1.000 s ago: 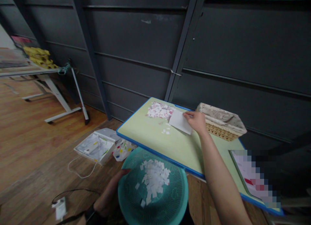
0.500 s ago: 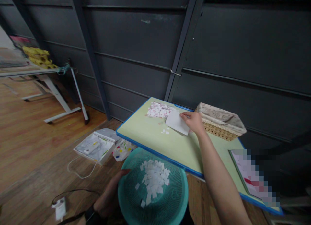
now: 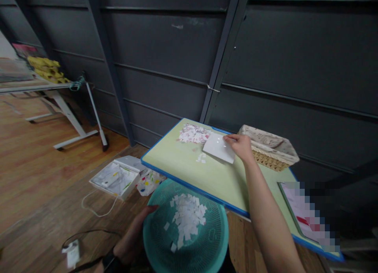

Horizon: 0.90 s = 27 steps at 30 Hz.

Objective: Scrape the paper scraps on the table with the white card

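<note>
My right hand [image 3: 240, 145] pinches the edge of a white card [image 3: 219, 148], tilted over the light green tabletop [image 3: 168, 163]. Just beyond the card's left edge lies a pile of small white and pinkish paper pieces [image 3: 193, 133]. A few loose paper bits [image 3: 201, 158] are on the table nearer to me. Low in view, my left hand [image 3: 138, 225] grips the left rim of a teal plastic basket [image 3: 217, 241]; its fingers are partly hidden. Inside the basket is a heap of small white paper pieces [image 3: 189, 216].
A lined wicker basket [image 3: 271, 159] stands at the table's back right, with a flat framed sheet [image 3: 304, 212], partly pixelated, nearer. On the floor at left are an open white box [image 3: 118, 178], a dotted plastic bag [image 3: 149, 181] and a corded white device [image 3: 73, 254]. A dark panelled wall [image 3: 165, 84] rises behind.
My right hand has moved slightly right with the card, which now tilts and catches the light. My left hand and the teal basket have stayed in place.
</note>
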Tool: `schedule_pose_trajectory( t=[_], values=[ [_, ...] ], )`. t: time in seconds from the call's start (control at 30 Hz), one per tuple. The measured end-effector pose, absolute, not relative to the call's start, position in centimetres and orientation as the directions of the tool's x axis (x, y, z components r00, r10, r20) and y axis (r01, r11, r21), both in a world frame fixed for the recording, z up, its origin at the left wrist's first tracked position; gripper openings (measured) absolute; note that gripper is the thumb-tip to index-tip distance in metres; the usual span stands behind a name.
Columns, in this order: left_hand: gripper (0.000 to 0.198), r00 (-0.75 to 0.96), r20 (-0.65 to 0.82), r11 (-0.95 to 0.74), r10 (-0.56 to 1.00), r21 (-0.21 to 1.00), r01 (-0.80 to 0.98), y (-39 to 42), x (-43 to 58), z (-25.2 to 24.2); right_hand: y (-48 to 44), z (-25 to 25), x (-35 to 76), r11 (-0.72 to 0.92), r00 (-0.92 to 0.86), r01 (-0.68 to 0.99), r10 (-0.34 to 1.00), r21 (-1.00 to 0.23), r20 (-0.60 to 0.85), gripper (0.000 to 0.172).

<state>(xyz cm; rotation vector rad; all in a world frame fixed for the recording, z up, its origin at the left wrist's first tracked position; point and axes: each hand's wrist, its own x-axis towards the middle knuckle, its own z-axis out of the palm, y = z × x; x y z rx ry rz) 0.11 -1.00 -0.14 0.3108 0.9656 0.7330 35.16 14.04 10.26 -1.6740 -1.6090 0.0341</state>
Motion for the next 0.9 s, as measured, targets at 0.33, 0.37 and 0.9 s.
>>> schedule_pose_trajectory(
  t=[0.33, 0.37, 0.9],
  values=[
    [0.017, 0.358, -0.646, 0.735, 0.674, 0.533, -0.420, -1.1, 0.1, -0.1, 13.8, 10.5, 35.1, 0.056, 0.145, 0.919, 0.872, -0.391, 0.467, 0.032],
    [0.017, 0.350, -0.649, 0.733, 0.675, 0.536, -0.420, -1.1, 0.1, -0.2, 13.8, 10.5, 35.1, 0.035, 0.151, 0.929, 0.873, -0.369, 0.463, 0.032],
    [0.013, 0.362, -0.642, 0.729, 0.676, 0.510, -0.457, -0.9, 0.1, 0.0, 12.9, 11.5, 37.2, 0.094, 0.069, 0.924, 0.912, -0.370, 0.404, 0.030]
  ],
)
